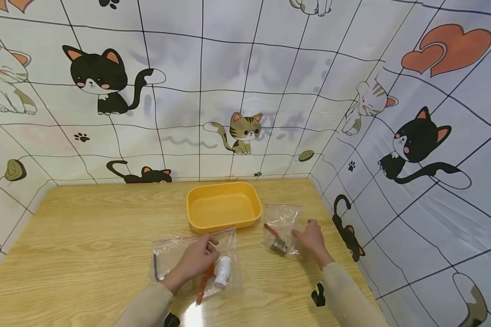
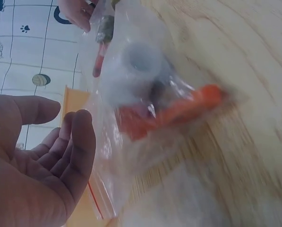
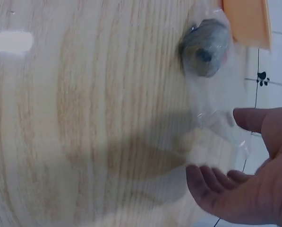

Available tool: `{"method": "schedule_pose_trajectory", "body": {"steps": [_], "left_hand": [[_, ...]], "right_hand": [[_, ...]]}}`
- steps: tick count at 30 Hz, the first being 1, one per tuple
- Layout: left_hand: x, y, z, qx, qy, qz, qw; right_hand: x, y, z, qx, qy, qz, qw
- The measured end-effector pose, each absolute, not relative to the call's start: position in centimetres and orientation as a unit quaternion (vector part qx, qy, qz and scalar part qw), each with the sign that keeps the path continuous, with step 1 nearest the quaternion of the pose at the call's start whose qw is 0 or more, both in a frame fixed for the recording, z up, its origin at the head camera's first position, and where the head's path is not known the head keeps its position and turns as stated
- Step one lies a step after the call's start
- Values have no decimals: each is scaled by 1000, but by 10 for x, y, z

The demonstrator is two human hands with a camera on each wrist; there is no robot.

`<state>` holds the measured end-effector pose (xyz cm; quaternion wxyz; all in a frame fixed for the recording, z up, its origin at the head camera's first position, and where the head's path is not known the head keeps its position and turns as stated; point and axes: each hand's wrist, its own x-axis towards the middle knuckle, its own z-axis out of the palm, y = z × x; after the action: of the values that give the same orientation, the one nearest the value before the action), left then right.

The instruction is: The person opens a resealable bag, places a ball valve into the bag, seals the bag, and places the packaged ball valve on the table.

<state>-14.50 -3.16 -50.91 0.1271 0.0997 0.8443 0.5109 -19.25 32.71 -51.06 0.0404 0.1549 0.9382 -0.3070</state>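
Note:
A large clear zip bag point(image 1: 169, 249) lies at the front of the table. Inside it are a white cylinder point(image 1: 222, 271), an orange piece point(image 1: 205, 284) and a dark L-shaped rod point(image 1: 155, 267). My left hand point(image 1: 197, 259) is over this bag, its fingers loosely bent; in the left wrist view nothing sits between thumb and fingers. To the right is a smaller clear zip bag point(image 1: 288, 215) with a grey lump-like part point(image 1: 278, 246) and a red strip point(image 1: 271, 230). Beside its right edge is my right hand point(image 1: 311, 238), fingers relaxed, thumb close to the plastic; whether it touches, I cannot tell.
A yellow tray point(image 1: 224, 226) stands behind the two bags. The wooden table point(image 1: 90, 236) meets a cat-patterned cloth wall point(image 1: 180, 109) at the back and another on the right point(image 1: 413, 218). Near my right sleeve is a small black object point(image 1: 318, 295).

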Motion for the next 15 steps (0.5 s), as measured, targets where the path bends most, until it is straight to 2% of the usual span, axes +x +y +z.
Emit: {"method": "schedule_pose_trajectory", "body": {"steps": [5, 10, 15], "left_hand": [[-148, -17, -510, 122, 826, 529, 154], [-146, -7, -509, 121, 802, 552, 193], [-144, 1, -508, 124, 796, 559, 199]], "right_hand": [[-191, 328, -514, 172, 906, -363, 134], [-193, 318, -515, 158, 885, -410, 158], [-196, 312, -521, 143, 885, -414, 156]]}}
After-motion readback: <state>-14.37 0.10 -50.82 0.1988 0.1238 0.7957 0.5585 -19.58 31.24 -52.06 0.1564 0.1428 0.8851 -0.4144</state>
